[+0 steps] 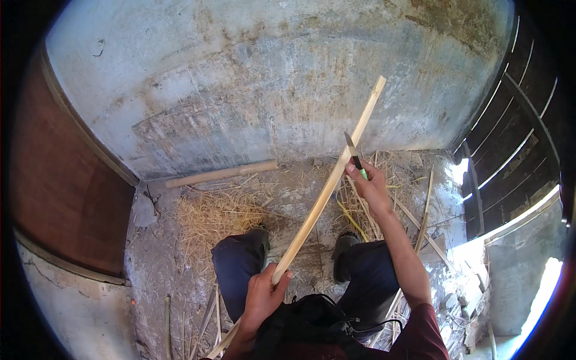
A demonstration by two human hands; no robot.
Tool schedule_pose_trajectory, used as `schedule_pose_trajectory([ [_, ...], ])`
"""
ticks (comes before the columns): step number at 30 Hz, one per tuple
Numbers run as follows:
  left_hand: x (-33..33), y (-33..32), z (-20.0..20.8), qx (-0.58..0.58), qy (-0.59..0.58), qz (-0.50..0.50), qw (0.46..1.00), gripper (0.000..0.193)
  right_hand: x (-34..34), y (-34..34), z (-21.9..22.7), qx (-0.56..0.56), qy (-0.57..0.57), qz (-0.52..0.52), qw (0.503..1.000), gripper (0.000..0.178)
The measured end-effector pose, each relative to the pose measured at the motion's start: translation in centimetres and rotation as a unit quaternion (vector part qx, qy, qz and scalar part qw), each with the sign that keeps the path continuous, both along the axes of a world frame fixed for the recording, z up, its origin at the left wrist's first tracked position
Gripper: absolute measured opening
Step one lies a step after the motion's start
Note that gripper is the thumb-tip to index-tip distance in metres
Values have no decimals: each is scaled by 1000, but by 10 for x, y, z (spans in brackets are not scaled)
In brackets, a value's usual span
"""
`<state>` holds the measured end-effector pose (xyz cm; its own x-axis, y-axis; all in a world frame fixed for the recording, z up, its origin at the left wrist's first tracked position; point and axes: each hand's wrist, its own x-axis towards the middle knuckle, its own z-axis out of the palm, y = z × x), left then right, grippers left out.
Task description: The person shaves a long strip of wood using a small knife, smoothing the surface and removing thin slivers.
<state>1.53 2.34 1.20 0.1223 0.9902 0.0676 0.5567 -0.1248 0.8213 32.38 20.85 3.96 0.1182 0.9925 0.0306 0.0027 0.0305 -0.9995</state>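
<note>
Strip of pale wood (pixel 315 213) spans both hands, long axis running away rightward — left hand (pixel 262 294) grasping its nearer stretch, right hand (pixel 370 185) farther along, at its right edge, clasping a knife (pixel 356 158) whose blade crosses it.

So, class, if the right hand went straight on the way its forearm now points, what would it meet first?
Most likely the long pale strip: the right hand points up and left in the picture, its knife overlapping the strip there. Depth is unclear from this one view.
</note>
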Motion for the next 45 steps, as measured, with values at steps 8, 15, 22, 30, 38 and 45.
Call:
schedule_pose_trajectory([
  [8,5,8,9,-35,-13,-38,999,26,-7,1,1,-29,72,17,997,25],
  [15,6,10,5,-42,-9,-34,999,61,0,7,-7,-19,134,-51,989,20],
  [22,-8,1,-10,41,39,-16,998,64,3,7,-2,-2,174,-113,978,20],
  [30,-10,-6,5,72,156,66,983,27,11,4,-1,31,173,-122,977,28],
  [38,-10,4,2,-68,-101,-2,993,27,-12,-14,6,151,104,-137,974,33],
  [45,4,18,17,-46,-155,-24,987,30,-40,-48,-25,314,-168,18,934,28],
])
